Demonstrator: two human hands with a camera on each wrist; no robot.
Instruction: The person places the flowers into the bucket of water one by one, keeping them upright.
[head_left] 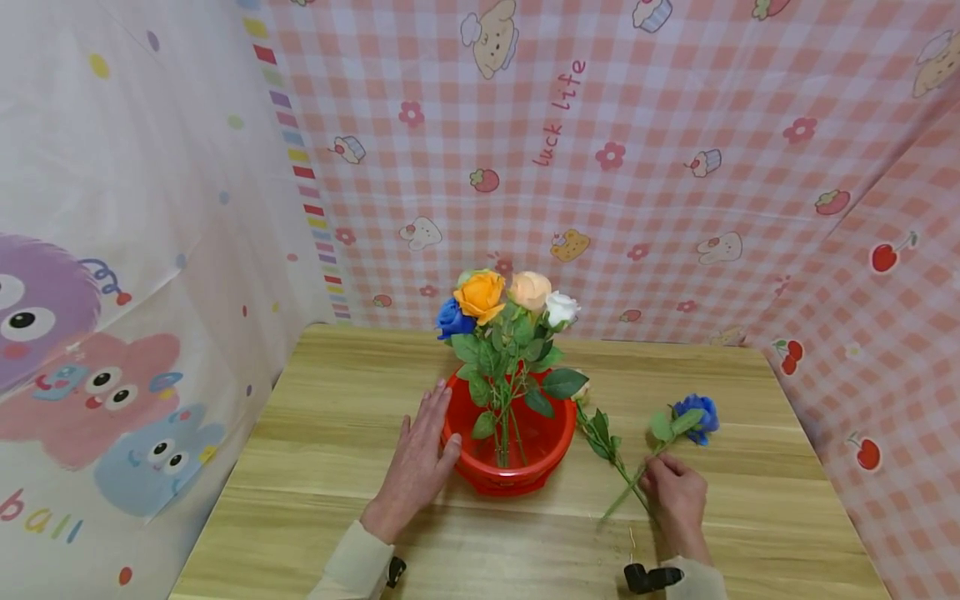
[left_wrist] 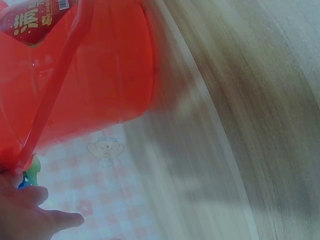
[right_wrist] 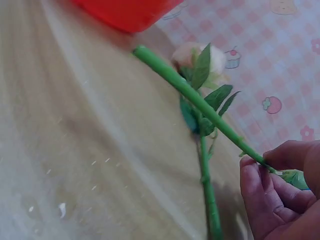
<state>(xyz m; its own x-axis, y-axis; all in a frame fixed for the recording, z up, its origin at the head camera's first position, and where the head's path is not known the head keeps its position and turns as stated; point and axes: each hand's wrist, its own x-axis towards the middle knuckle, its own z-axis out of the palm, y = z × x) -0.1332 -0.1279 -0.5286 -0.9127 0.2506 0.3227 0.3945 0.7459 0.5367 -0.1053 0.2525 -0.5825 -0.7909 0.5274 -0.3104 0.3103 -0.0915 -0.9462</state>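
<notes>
A red plastic bucket (head_left: 513,478) stands on the table, holding artificial roses: an orange rose (head_left: 480,295), a peach rose (head_left: 531,290), a white rose (head_left: 562,309) and a blue rose (head_left: 454,319). My left hand (head_left: 417,458) touches the bucket's left rim with its fingers fairly straight. In my right hand (head_left: 678,492), thumb and fingers pinch the green stem (right_wrist: 200,102) of a blue artificial flower (head_left: 697,418), bloom pointing away to the right. That stem crosses above another flower (right_wrist: 212,62), pale with green leaves, lying right of the bucket.
The wooden table (head_left: 330,417) backs onto a pink checked cloth (head_left: 525,200). A white cartoon-print cloth (head_left: 172,250) hangs at the left, and more checked cloth (head_left: 892,333) at the right. Small bits of debris (right_wrist: 62,209) lie on the table near the right hand.
</notes>
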